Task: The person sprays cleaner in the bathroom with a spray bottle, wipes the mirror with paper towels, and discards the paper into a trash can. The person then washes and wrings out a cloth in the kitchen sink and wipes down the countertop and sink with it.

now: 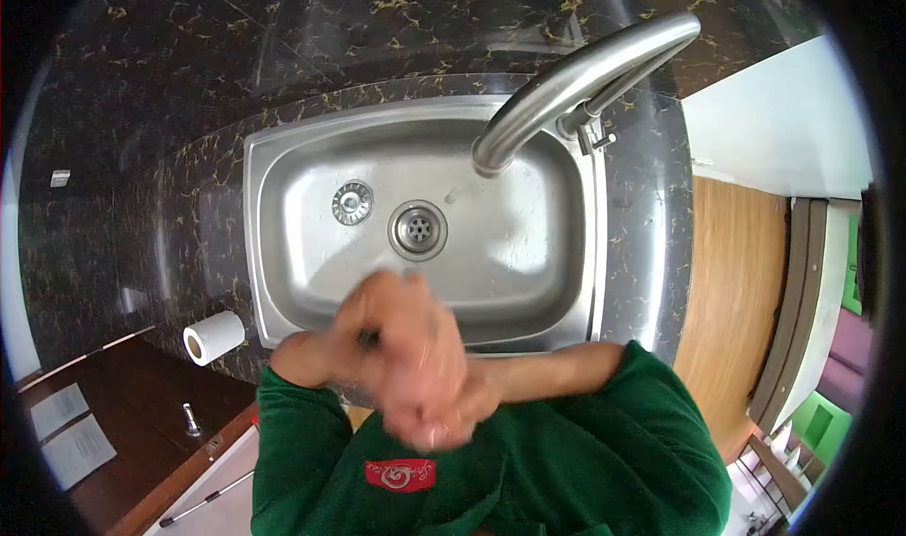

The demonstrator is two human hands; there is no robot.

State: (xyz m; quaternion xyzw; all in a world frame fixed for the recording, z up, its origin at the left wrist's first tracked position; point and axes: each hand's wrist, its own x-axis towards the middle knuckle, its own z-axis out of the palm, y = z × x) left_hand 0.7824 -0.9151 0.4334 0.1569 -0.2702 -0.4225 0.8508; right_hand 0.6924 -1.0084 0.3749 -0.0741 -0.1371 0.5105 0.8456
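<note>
My left hand (392, 324) and my right hand (448, 415) press against each other at the front rim of the sink (321, 262), smeared by motion. Wet-looking skin shines on them, and their fingers blur together. Whether anything lies between the palms I cannot tell. Beyond them, the steel basin holds a round drain (418, 230) and a loose metal strainer (352, 202) to its left. The curved faucet (585, 78) arches over the basin from the back right, with no water stream showing.
A paper roll (219, 336) lies on the dark marbled counter (170, 215) left of the sink. Printed sheets (77, 449) rest on a brown surface at the lower left. Wooden flooring (731, 300) shows at the right.
</note>
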